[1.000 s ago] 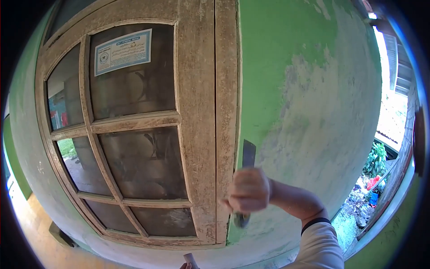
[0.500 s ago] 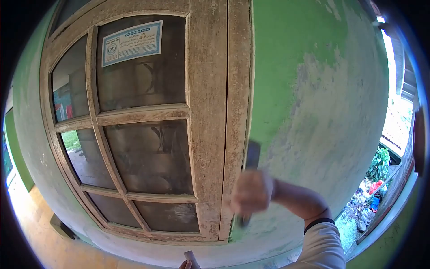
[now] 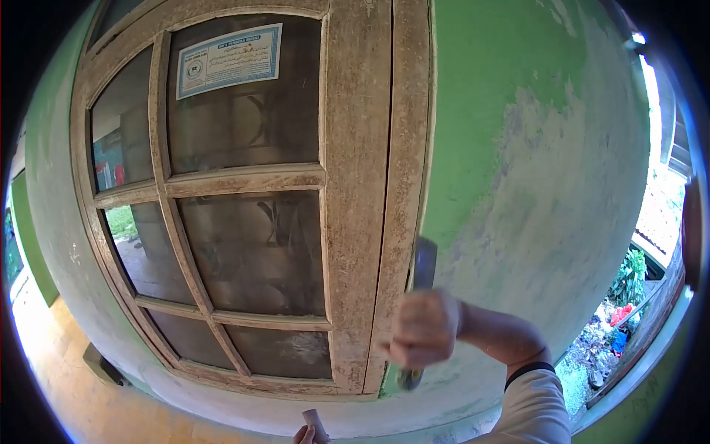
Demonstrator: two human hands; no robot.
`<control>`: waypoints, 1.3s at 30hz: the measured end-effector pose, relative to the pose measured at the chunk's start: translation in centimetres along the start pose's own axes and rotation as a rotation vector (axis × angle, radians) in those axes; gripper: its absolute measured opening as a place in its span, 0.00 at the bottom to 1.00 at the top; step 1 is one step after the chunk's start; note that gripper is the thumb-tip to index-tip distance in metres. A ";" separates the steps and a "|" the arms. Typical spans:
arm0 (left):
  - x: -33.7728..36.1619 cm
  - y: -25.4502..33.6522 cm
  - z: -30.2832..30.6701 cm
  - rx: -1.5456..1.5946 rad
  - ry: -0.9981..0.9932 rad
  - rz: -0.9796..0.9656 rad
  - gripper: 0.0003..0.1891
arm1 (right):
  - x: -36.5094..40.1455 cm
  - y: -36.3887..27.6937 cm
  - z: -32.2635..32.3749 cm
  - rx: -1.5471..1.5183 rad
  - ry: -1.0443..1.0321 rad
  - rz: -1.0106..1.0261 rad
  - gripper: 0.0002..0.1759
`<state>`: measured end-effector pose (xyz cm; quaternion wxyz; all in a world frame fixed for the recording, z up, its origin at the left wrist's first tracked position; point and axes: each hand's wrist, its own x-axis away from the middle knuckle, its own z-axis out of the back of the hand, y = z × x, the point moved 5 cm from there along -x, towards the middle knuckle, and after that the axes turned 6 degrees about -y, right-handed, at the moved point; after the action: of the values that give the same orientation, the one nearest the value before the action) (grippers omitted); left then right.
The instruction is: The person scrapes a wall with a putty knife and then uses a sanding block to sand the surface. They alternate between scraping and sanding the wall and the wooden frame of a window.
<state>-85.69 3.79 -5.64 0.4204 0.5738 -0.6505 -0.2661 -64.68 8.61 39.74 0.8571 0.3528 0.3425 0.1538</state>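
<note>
My right hand [image 3: 423, 329] is closed in a fist around a scraper-like tool. Its dark flat blade [image 3: 424, 263] points up, and its handle end [image 3: 409, 379] sticks out below the fist; motion blurs the details. The blade is over the seam between the wooden frame [image 3: 405, 177] and the green wall [image 3: 473, 148]; whether it touches cannot be made out. At the bottom edge my left hand [image 3: 304, 435], only partly in view, grips a pale, short tube-like roll [image 3: 315, 425].
A worn wooden window with dark glass panes [image 3: 251, 251] fills the left side, with a printed sticker [image 3: 231, 63] on it. Paint on the wall is patchy and grey at right [image 3: 532, 177]. Tiled floor [image 3: 66, 333] lies lower left; plants [image 3: 629, 277] and litter are outside at right.
The view has shifted slightly, so the window sits farther right and a little higher. My right hand and the tool have moved slightly right; the fist stays closed. My left hand keeps its roll.
</note>
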 end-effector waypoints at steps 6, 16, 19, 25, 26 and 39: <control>-1.7 -1.7 1.7 0.041 -0.126 0.057 0.15 | 0.9 -0.9 -0.6 0.042 -0.090 0.168 0.14; -1.4 -1.1 0.2 0.016 0.097 0.103 0.17 | 0.1 -1.9 -0.5 -0.040 -0.098 0.144 0.15; -1.5 -1.4 0.4 0.027 -0.001 0.082 0.16 | 0.9 2.0 -0.2 0.015 0.043 0.050 0.16; -1.6 -1.2 0.6 0.047 -0.050 0.018 0.16 | -1.3 -2.0 -0.8 -0.158 -0.011 0.164 0.19; -1.5 -1.0 0.6 0.014 -0.052 0.025 0.16 | -1.2 -2.0 -1.1 -0.134 -0.026 0.189 0.19; -1.7 -1.5 1.2 0.105 -0.028 0.033 0.17 | 0.5 1.5 -1.4 -0.040 -0.058 0.081 0.18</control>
<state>-85.92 5.00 -7.90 0.3851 0.5803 -0.6788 -0.2326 -65.33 10.66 39.84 0.8666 0.3534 0.3001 0.1847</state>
